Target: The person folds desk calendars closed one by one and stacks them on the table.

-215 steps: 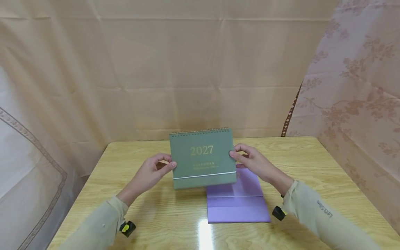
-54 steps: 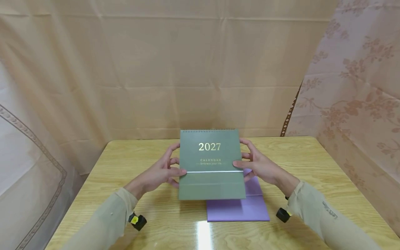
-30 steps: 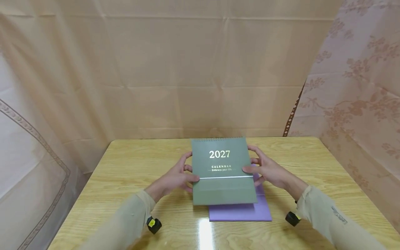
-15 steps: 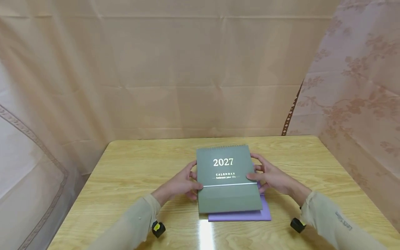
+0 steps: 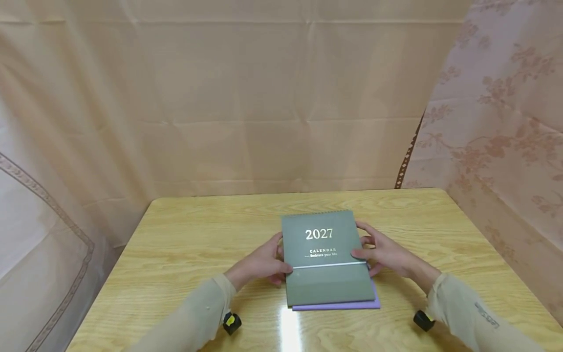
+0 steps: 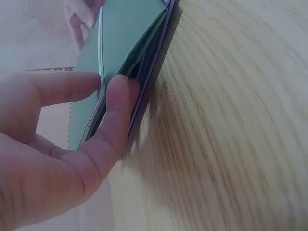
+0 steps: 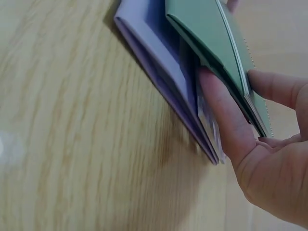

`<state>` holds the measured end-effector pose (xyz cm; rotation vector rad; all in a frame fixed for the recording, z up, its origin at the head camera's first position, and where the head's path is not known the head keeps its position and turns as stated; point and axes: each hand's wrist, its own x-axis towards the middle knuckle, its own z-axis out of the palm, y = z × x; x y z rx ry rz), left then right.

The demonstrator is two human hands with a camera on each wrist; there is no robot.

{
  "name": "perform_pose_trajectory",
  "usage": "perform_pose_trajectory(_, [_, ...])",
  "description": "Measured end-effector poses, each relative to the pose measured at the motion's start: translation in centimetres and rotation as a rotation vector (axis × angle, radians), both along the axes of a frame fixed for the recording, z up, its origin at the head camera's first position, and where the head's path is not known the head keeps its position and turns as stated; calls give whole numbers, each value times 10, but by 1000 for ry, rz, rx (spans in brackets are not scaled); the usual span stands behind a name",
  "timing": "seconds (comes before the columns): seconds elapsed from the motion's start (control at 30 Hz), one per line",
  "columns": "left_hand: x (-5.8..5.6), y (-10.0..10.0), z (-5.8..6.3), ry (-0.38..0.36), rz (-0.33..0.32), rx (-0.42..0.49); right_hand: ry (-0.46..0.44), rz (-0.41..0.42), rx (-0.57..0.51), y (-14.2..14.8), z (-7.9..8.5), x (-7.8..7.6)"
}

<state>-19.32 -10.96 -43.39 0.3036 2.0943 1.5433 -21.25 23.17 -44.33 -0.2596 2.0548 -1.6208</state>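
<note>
A green 2027 desk calendar (image 5: pixel 327 283) with a spiral binding lies almost flat in the head view, just over a purple calendar (image 5: pixel 347 306) on the table. Only a thin strip of the purple one shows there; the right wrist view has more of its folded cover (image 7: pixel 149 38). My left hand (image 5: pixel 264 261) grips the green calendar's left edge, thumb on top and fingers beneath. On the opposite edge my right hand (image 5: pixel 389 254) holds it the same way. In the right wrist view a finger sits between the two calendars.
The wood-grain table (image 5: pixel 184 244) spreads out around both calendars. A beige curtain (image 5: pixel 228 98) hangs behind its far edge, with a floral cloth (image 5: pixel 506 122) on the right and a pale cloth (image 5: pixel 39 244) on the left.
Both hands have moved the green calendar right and down toward the table, over the purple one, which is now nearly covered. Earlier the green calendar was held more upright.
</note>
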Motion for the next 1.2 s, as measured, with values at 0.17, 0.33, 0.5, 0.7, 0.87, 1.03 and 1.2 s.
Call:
perform_pose_trajectory(0.17, [2,4,1,45,-8,-31,9,-9,20,1,-4,-1])
perform_pose_trajectory(0.33, [1,9,-2,74,-3,-64,45,-38,105,1,-6,-1])
perform_pose_trajectory(0.5, [1,14,-5,122,-7,-108,57,-44,150,2,-4,0])
perform_pose_trajectory(0.7, [1,18,-6,156,-13,-154,79,-38,199,2,-1,2])
perform_pose_trajectory(0.87, [1,21,-5,186,-43,-177,85,-35,219,4,-2,4])
perform_pose_trajectory(1.03, [2,23,-3,202,-50,-205,92,-45,243,4,-3,3])
perform_pose_trajectory(1.2, [3,23,-2,237,-50,-274,105,-45,271,4,-4,3])
